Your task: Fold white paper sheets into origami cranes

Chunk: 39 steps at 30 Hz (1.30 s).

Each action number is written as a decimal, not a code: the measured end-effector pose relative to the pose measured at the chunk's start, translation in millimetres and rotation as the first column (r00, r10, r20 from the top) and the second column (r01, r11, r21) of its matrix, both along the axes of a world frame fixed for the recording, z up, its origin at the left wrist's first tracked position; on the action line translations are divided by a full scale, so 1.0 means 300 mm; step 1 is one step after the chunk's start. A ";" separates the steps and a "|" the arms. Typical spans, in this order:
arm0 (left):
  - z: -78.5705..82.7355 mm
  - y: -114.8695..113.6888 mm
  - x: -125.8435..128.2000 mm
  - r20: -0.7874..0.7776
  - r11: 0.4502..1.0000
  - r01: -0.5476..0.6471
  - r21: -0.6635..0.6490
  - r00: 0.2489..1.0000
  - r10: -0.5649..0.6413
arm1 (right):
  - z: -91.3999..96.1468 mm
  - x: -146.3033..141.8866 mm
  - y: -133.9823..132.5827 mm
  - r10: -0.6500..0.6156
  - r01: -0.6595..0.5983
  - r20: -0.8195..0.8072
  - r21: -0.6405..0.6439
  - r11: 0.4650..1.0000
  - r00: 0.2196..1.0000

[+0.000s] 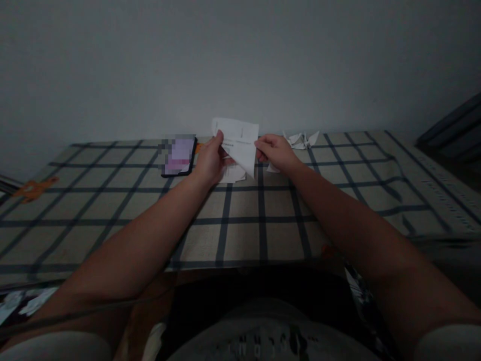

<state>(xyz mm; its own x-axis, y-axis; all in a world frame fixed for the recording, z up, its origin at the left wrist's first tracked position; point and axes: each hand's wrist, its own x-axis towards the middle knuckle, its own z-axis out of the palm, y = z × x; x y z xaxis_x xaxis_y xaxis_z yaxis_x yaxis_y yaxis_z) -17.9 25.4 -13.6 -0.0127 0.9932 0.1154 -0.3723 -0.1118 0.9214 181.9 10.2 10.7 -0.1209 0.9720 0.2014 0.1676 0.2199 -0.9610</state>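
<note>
Between my two hands a white sheet of paper point(240, 135) with some print on it is held up above the table. My left hand point(211, 159) grips its left side, thumb on the front face and fingers behind. At the right edge, the thumb and forefinger of my right hand point(273, 150) pinch the sheet. Its lower right corner hangs down in a point. Below my left hand, more white paper point(233, 174) lies on the cloth, partly covered. Folded paper cranes point(301, 141) rest just beyond my right hand.
A phone point(179, 156) with a blurred screen lies left of my left hand. The checked tablecloth point(244, 220) covers the table, which meets a plain wall point(240, 60) at the back. A dark striped object point(451, 130) stands at the far right.
</note>
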 end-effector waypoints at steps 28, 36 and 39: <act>-0.005 -0.039 0.024 -0.120 0.992 0.118 0.036 0.986 -0.113 | 0.005 -0.001 -0.018 0.140 -0.143 -0.049 -0.065 0.988 0.989; -0.010 -0.041 0.012 -0.173 0.992 0.118 0.036 0.979 -0.110 | 0.012 -0.006 -0.021 0.147 -0.150 -0.044 -0.074 0.986 0.988; -0.009 -0.043 0.012 -0.167 0.991 0.129 0.039 0.978 -0.121 | 0.003 -0.004 -0.014 0.154 -0.156 -0.044 -0.063 0.986 0.987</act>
